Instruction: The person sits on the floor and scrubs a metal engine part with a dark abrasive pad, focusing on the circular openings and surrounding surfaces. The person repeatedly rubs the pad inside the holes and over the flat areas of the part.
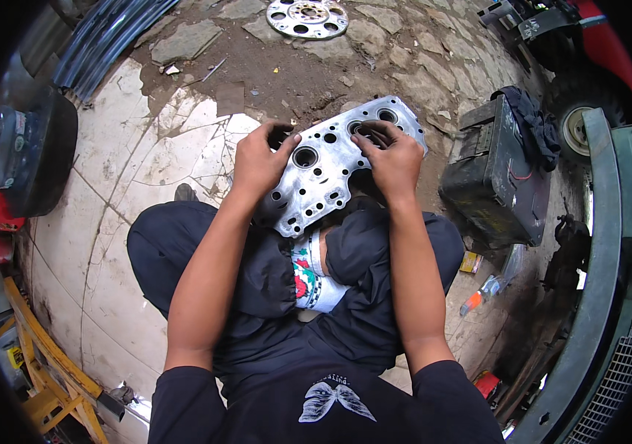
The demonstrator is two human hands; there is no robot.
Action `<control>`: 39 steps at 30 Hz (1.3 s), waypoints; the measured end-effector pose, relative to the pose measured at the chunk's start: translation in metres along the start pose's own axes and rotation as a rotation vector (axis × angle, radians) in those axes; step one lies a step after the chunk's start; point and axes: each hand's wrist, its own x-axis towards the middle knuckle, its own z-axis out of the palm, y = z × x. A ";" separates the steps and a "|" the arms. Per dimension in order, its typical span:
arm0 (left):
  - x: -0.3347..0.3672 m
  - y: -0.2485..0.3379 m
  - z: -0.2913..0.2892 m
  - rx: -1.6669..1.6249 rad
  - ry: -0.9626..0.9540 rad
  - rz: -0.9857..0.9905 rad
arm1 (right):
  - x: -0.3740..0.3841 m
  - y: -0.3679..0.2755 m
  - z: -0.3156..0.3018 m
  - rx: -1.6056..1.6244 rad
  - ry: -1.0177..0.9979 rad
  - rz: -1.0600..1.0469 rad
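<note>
left hand (259,159): closed on the left edge of the metal plate (323,177), thumb on top beside a large round hole, fingers curled under the rim.
right hand (392,159): pressed on the upper right part of the plate, fingertips bent into one of its round holes; how tight the hold is cannot be told.
metal plate: flat, silvery, full of round holes, tilted across the person's knees, above the dark trousers.
black box (495,174): on the ground just right of the plate, dark cloth (530,118) draped on its far corner.
round disc (307,18): perforated, lying on the stones well beyond the plate.
bottle (481,294): small, orange-capped, lying near the right knee.
</note>
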 end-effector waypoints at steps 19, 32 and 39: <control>0.009 -0.037 0.043 0.314 0.018 -0.087 | 0.009 0.022 0.021 -0.466 -0.198 -0.200; 0.011 -0.035 0.031 0.458 -0.199 -0.274 | -0.001 0.015 0.029 -0.359 -0.224 -0.239; 0.015 -0.036 0.027 0.426 -0.213 -0.312 | 0.001 0.014 0.028 -0.367 -0.262 -0.322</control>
